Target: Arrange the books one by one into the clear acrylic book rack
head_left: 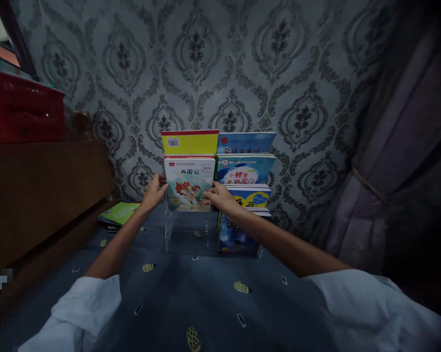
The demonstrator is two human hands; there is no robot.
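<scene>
A paperback storybook (pixel 185 173) with a white top and a picture of a figure in a red cape stands upright in the left column of a clear tiered book rack (pixel 167 234). My left hand (pixel 156 190) grips its left edge, fingers curled behind. On its right edge is my right hand (pixel 219 196), thumb across the cover and other fingers partly hidden. Behind it rises a yellow book (pixel 196 143) with a red top edge and a barcode. The right column holds several books, among them a teal book (pixel 257 168), a yellow-and-blue book (pixel 259 198) and a dark blue book (pixel 238 237).
A green-covered book (pixel 119 213) tops a small pile left of the rack. Farther left, a red plastic basket (pixel 26 105) sits on a brown wooden headboard (pixel 48 190). Patterned wallpaper (pixel 198 63) stands behind, with a tied purple curtain (pixel 374 195) at right. Dark blue patterned fabric (pixel 169 303) lies beneath.
</scene>
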